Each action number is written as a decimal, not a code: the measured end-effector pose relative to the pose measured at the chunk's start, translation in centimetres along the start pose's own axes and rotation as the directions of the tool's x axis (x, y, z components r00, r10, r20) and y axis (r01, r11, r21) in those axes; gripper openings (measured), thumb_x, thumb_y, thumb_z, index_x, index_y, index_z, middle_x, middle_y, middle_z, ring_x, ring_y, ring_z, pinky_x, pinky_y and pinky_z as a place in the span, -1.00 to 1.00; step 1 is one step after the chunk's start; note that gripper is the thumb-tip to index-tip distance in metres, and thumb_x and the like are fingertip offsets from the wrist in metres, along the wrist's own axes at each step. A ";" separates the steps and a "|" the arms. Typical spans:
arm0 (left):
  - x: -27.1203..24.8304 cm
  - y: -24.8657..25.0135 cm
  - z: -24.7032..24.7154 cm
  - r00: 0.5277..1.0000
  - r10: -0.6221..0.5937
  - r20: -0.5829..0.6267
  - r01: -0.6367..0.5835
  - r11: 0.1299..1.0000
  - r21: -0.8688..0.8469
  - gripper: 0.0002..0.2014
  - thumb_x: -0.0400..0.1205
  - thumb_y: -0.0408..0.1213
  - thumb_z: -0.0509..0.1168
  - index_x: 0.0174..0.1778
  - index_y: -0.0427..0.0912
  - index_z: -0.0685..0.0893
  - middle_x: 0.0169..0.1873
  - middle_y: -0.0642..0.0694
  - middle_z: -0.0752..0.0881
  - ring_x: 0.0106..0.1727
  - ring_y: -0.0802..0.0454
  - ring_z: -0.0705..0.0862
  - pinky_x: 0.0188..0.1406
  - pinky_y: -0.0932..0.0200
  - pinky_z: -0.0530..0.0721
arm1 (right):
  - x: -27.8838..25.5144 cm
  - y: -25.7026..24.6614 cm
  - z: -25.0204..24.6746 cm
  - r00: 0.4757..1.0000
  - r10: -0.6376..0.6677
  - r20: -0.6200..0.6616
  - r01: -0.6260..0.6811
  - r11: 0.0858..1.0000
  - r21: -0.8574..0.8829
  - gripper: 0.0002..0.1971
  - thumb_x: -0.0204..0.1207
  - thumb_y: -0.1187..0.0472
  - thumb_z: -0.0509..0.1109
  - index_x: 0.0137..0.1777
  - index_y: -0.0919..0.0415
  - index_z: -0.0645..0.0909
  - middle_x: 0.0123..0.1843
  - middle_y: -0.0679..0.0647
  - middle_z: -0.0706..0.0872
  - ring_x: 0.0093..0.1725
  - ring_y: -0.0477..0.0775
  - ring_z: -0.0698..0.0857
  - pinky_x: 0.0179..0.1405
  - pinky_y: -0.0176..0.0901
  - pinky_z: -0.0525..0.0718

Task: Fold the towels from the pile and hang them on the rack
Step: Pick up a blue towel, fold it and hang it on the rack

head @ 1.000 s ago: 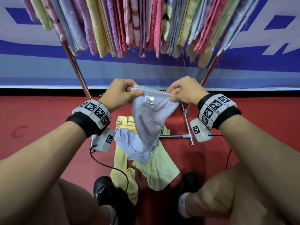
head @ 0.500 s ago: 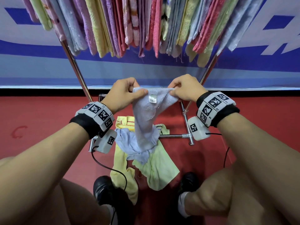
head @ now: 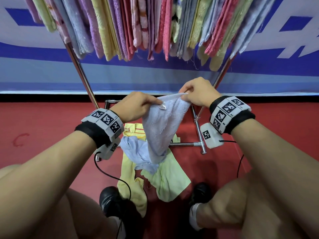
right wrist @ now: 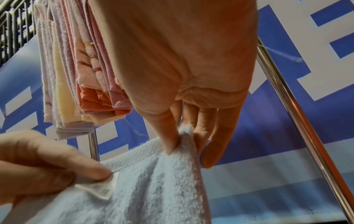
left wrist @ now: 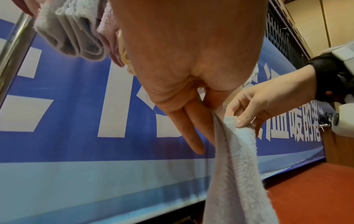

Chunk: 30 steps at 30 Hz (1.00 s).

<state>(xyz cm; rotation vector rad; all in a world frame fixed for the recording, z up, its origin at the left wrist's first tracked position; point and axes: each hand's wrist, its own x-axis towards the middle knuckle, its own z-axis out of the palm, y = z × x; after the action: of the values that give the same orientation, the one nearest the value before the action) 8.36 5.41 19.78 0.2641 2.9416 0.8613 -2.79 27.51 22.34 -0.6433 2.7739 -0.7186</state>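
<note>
Item: pale blue towel (head: 164,125), top edge pinched by my left hand (head: 136,106) and right hand (head: 198,93) (taut for folding).

Your rack (head: 81,73) is cut off by the head view's top edge, so you cannot see the bar its hanging towels (head: 155,23) fold over. The pale blue towel (head: 162,128) you hold covers part of the pile (head: 155,175) on the floor. Its label (head: 162,106) is too small to read. Your left hand (right wrist: 44,166) is blurred in the right wrist view.
</note>
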 end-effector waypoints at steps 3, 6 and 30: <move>0.1 0.0 0.2 0.998 -0.058 -0.032 0.058 0.998 0.003 -0.42 0.53 -0.52 0.12 0.28 0.13 0.79 0.29 0.03 0.77 0.28 -0.07 0.69 0.30 0.08 0.60 | -0.3 -0.4 0.2 1.000 0.005 0.006 -0.005 1.000 0.006 -0.83 0.51 0.26 0.51 0.04 0.06 0.86 -0.20 -0.06 0.75 -0.05 -0.06 0.66 -0.16 -0.46 0.43; 0.3 -0.1 0.5 0.989 -0.140 -0.052 0.139 0.990 -0.013 -0.41 0.53 -0.54 0.12 0.26 0.12 0.80 0.25 -0.02 0.79 0.24 -0.13 0.70 0.23 0.12 0.61 | -0.6 -1.0 0.8 1.000 0.006 0.004 -0.006 1.000 0.025 -0.83 0.50 0.23 0.50 0.03 0.05 0.86 -0.20 -0.06 0.77 -0.05 -0.04 0.68 -0.08 -0.36 0.49; 0.1 1.1 1.0 0.980 -0.099 -0.175 0.020 0.913 -0.409 -0.59 0.65 -0.47 0.33 0.40 -0.08 0.71 0.14 0.02 0.83 0.05 0.39 0.67 0.15 0.24 0.70 | -1.6 -3.6 2.9 0.989 0.092 0.116 -0.145 0.760 0.634 -0.88 0.47 0.37 0.56 -0.12 0.14 0.73 -0.13 0.17 0.84 -0.08 0.11 0.85 -0.09 0.02 0.86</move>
<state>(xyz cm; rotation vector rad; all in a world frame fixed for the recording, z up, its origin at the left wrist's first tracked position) 8.57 6.89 19.54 0.0660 2.8197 1.5330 0.80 24.22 21.83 -0.3303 2.2306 -1.4731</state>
